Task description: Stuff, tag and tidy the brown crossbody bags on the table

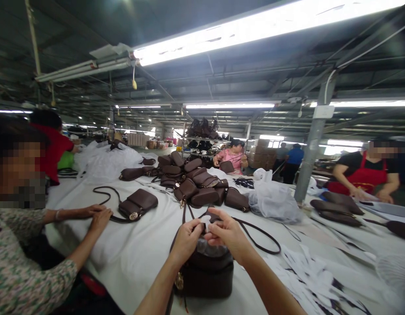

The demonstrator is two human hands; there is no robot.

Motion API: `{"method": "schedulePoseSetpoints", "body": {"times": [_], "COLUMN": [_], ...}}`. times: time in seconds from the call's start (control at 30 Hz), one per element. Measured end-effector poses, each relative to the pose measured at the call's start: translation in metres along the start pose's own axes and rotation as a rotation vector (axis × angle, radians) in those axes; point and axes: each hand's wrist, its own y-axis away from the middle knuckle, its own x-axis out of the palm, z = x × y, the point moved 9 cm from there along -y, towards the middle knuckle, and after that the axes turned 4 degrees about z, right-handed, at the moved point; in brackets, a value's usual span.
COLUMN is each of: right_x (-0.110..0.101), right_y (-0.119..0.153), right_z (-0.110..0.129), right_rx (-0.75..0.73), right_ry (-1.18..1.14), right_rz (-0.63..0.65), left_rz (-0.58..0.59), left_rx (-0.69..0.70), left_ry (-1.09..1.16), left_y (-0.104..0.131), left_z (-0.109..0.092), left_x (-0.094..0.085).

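Note:
A dark brown handbag (207,278) stands in front of me on the white-covered table, with clear plastic showing at its top. Above its opening, my left hand (188,239) pinches a small white piece of thin material (206,220). Close beside it, my right hand (229,234) has its thumb and bent fingers closed at the same white piece, with the index finger stretched out. The bag's strap (259,238) loops out to the right on the table. A round gold charm (179,281) hangs at the bag's left side.
Brown bags (202,186) are heaped beyond my hands, near crumpled plastic (274,199). At left, a co-worker's hands (99,216) rest near another bag (139,203). White strips (307,271) lie at right. A metal post (315,144) rises there, and several people work around the table.

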Motion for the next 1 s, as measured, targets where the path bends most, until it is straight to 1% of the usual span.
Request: {"method": "schedulePoseSetpoints", "body": {"times": [0.13,0.27,0.4,0.53,0.63,0.73,0.83,1.0], "right_x": [0.002,0.002,0.004,0.006,0.005,0.001,-0.002,-0.005], "right_y": [-0.006,-0.006,-0.005,-0.005,-0.004,-0.005,-0.006,-0.005], "right_z": [-0.002,-0.003,-0.004,-0.01,-0.015,-0.019,-0.022,-0.024], "right_rx": [0.008,0.03,0.016,0.045,0.073,0.079,0.063,0.002], "right_ry": [0.014,-0.012,-0.062,-0.094,-0.124,-0.179,-0.204,-0.193], "right_rz": [0.025,0.005,-0.003,-0.002,-0.007,-0.041,-0.051,-0.065], "left_rz": [0.012,0.003,-0.006,-0.036,-0.029,-0.038,-0.058,-0.065], "left_rx": [0.01,0.027,0.007,0.034,0.07,0.057,0.04,0.063], "left_ry": [-0.012,-0.016,-0.017,-0.018,0.012,-0.045,-0.103,-0.122], "left_y": [0.002,0.005,0.007,0.009,0.011,0.013,0.014,0.016], "left_z": [-0.003,-0.007,-0.005,-0.006,-0.009,-0.009,-0.01,-0.014], "left_x": [0.0,0.0,0.001,-0.001,-0.001,-0.001,-0.001,0.0]}}
